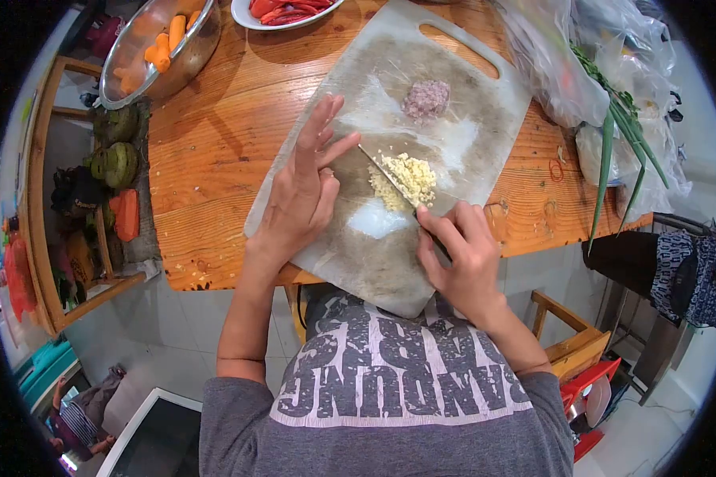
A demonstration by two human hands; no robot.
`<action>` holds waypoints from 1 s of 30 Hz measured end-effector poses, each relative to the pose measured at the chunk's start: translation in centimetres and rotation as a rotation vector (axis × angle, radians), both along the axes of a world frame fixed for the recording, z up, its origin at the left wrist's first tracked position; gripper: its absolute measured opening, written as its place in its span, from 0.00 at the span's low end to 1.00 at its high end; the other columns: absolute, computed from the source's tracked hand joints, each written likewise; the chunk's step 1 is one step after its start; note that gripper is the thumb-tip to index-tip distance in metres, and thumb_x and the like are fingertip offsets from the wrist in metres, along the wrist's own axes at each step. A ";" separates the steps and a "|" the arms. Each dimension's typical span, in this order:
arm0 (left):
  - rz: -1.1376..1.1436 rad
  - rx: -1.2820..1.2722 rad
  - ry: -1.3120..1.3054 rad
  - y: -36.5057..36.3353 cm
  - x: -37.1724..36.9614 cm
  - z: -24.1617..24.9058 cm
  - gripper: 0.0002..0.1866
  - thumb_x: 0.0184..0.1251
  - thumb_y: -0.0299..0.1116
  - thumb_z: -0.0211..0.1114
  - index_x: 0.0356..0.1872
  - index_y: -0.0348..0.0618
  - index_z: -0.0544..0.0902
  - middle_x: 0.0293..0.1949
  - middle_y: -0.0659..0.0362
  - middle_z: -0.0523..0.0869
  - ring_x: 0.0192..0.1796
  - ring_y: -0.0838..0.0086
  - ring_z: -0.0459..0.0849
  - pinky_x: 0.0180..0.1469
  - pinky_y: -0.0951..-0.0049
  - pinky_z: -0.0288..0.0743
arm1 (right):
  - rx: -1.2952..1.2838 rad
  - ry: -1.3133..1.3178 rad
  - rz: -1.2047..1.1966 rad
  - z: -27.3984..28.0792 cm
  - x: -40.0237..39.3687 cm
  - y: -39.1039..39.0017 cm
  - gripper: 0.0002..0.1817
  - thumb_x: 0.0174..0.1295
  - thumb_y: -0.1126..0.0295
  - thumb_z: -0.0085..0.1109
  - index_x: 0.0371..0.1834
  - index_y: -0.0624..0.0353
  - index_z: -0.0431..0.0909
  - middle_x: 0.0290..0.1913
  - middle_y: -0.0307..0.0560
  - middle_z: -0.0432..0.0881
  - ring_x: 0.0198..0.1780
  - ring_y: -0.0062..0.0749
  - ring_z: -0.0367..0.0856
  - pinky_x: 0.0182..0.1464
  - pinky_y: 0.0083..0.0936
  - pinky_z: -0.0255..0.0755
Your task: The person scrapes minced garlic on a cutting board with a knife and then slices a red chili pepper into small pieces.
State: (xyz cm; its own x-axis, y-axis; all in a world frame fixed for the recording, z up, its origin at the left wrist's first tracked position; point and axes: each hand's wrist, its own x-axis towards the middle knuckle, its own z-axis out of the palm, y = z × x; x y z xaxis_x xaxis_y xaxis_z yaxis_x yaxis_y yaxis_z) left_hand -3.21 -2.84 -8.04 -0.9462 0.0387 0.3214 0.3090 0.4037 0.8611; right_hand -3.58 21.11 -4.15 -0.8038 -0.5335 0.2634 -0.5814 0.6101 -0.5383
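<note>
Mincing stage, seen from above. Your right hand [471, 253] is closed in a grasp on the handle of the knife [390, 176], at about five o'clock from the mince [414, 176]. The blade slants across this pale yellow heap, its tip toward ten to eleven o'clock. Your left hand [294, 195] is released and holds nothing; its fingers are spread at nine o'clock from the heap, one fingertip close to the knife tip. Whether the two touch cannot be told.

The mince lies near the middle of the board [350, 266], with loose crumbs around it. At twelve to one o'clock, well apart, sits a compact pinkish mound [426, 101]. Farther out on the table [215, 187] are a bowl [191, 70] of carrots [164, 49] at ten o'clock, a plate [285, 25] of red peppers [290, 9] at eleven, and greens [628, 131] beside plastic bags [549, 60] at two to three.

The pieces appear small but uneven, which suggests fine chopping or gathering with the blade. A further stroke calls for a firm right grip, a steadied tip, and left fingers kept clear of the edge.
</note>
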 end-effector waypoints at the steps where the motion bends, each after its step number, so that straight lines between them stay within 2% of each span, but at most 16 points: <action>1: 0.006 0.001 0.000 0.0 -0.2 0.1 0.50 0.55 0.08 0.46 0.82 0.48 0.45 0.79 0.44 0.60 0.66 0.53 0.82 0.74 0.57 0.68 | -0.009 0.001 -0.010 -0.2 0.2 0.1 0.21 0.47 0.81 0.70 0.48 0.58 0.86 0.31 0.43 0.71 0.33 0.37 0.73 0.34 0.33 0.68; 3: 0.010 -0.001 -0.015 0.0 -0.2 0.5 0.49 0.56 0.08 0.46 0.82 0.48 0.45 0.79 0.44 0.60 0.66 0.53 0.82 0.74 0.57 0.68 | 0.013 0.002 0.014 0.7 -0.1 0.3 0.21 0.47 0.81 0.70 0.48 0.58 0.86 0.30 0.43 0.71 0.33 0.37 0.73 0.33 0.33 0.67; 6: 0.000 -0.033 -0.065 0.3 0.0 0.9 0.50 0.55 0.09 0.43 0.83 0.49 0.41 0.78 0.41 0.61 0.69 0.54 0.79 0.77 0.52 0.61 | 0.002 -0.004 0.015 -0.1 -0.8 0.5 0.21 0.47 0.81 0.70 0.48 0.58 0.86 0.30 0.42 0.71 0.32 0.36 0.73 0.33 0.32 0.67; 9: 0.008 -0.046 -0.013 0.3 -0.1 0.8 0.48 0.56 0.09 0.46 0.81 0.46 0.47 0.80 0.45 0.59 0.66 0.53 0.82 0.71 0.57 0.71 | -0.033 -0.048 0.040 0.8 -1.4 0.8 0.20 0.48 0.81 0.69 0.47 0.58 0.86 0.30 0.43 0.71 0.31 0.36 0.72 0.33 0.32 0.67; 12: 0.002 0.017 0.039 0.0 -0.2 0.9 0.48 0.56 0.09 0.46 0.81 0.46 0.47 0.80 0.46 0.59 0.67 0.52 0.81 0.71 0.56 0.71 | -0.055 -0.048 0.024 1.3 -1.7 0.5 0.17 0.49 0.80 0.69 0.45 0.60 0.87 0.30 0.45 0.71 0.31 0.37 0.72 0.34 0.34 0.68; 14: -0.004 -0.004 -0.033 0.3 0.1 0.5 0.48 0.55 0.08 0.46 0.81 0.45 0.47 0.80 0.46 0.58 0.68 0.52 0.80 0.72 0.56 0.70 | -0.060 -0.034 0.003 -0.7 -1.6 0.6 0.17 0.49 0.81 0.69 0.44 0.61 0.86 0.31 0.45 0.72 0.32 0.38 0.73 0.34 0.34 0.68; 18: 0.004 -0.033 -0.122 0.3 0.4 1.2 0.47 0.56 0.10 0.46 0.81 0.44 0.47 0.80 0.47 0.57 0.71 0.55 0.78 0.74 0.57 0.67 | -0.050 0.007 0.054 0.4 -1.6 1.2 0.20 0.47 0.79 0.69 0.47 0.60 0.86 0.33 0.47 0.73 0.35 0.41 0.76 0.35 0.35 0.70; 19: 0.007 0.150 -0.138 0.3 0.6 1.2 0.45 0.59 0.13 0.47 0.81 0.42 0.48 0.81 0.49 0.58 0.72 0.58 0.76 0.76 0.55 0.63 | -0.046 0.016 0.063 0.5 -1.1 1.0 0.20 0.47 0.78 0.69 0.48 0.60 0.85 0.34 0.47 0.74 0.36 0.41 0.77 0.35 0.35 0.71; 22: 0.029 -0.162 -0.050 -0.9 0.7 0.3 0.44 0.62 0.16 0.45 0.82 0.42 0.46 0.81 0.49 0.58 0.71 0.60 0.78 0.79 0.51 0.55 | -0.001 0.050 0.026 -1.3 -0.6 1.0 0.23 0.46 0.76 0.68 0.50 0.60 0.83 0.38 0.48 0.74 0.41 0.44 0.78 0.37 0.37 0.74; 24: 0.021 -0.171 -0.023 -0.5 0.4 0.6 0.42 0.65 0.17 0.46 0.82 0.42 0.44 0.80 0.46 0.58 0.70 0.58 0.77 0.79 0.49 0.54 | -0.062 0.034 0.020 -1.2 -0.5 0.8 0.21 0.48 0.76 0.67 0.49 0.60 0.81 0.39 0.48 0.73 0.44 0.44 0.78 0.38 0.39 0.76; 25: 0.009 -0.060 -0.052 -0.3 0.3 0.5 0.42 0.67 0.18 0.46 0.82 0.43 0.43 0.80 0.44 0.58 0.70 0.55 0.77 0.79 0.49 0.54 | -0.083 0.054 -0.012 -0.9 -0.5 1.0 0.19 0.49 0.77 0.67 0.48 0.59 0.82 0.38 0.47 0.73 0.41 0.42 0.78 0.36 0.37 0.75; 27: 0.019 -0.072 0.133 -0.3 -0.3 -0.3 0.41 0.69 0.19 0.47 0.82 0.44 0.43 0.80 0.40 0.57 0.71 0.50 0.76 0.78 0.48 0.55 | -0.148 0.078 -0.041 -0.1 -0.3 0.9 0.17 0.51 0.78 0.68 0.47 0.58 0.84 0.34 0.45 0.73 0.36 0.39 0.78 0.32 0.34 0.74; 28: 0.043 -0.087 0.208 -0.3 -0.4 -0.5 0.40 0.70 0.20 0.47 0.82 0.45 0.43 0.79 0.38 0.57 0.71 0.48 0.75 0.78 0.48 0.56 | -0.155 0.055 -0.041 0.2 0.1 0.9 0.17 0.51 0.78 0.68 0.47 0.58 0.84 0.34 0.45 0.73 0.36 0.39 0.77 0.32 0.34 0.74; 29: 0.114 -0.220 0.285 -0.4 -0.2 -0.5 0.39 0.71 0.21 0.47 0.81 0.46 0.44 0.78 0.35 0.56 0.71 0.42 0.74 0.77 0.45 0.57 | -0.162 0.029 -0.034 0.5 0.7 1.0 0.17 0.52 0.77 0.68 0.47 0.58 0.83 0.35 0.45 0.73 0.36 0.39 0.77 0.32 0.34 0.75; 30: 0.139 -0.220 0.311 -0.5 -0.1 -0.3 0.39 0.71 0.22 0.48 0.81 0.46 0.44 0.78 0.35 0.56 0.71 0.42 0.73 0.77 0.45 0.56 | -0.174 -0.006 -0.021 0.7 1.3 1.0 0.16 0.52 0.77 0.68 0.47 0.57 0.83 0.35 0.45 0.73 0.36 0.39 0.77 0.33 0.34 0.75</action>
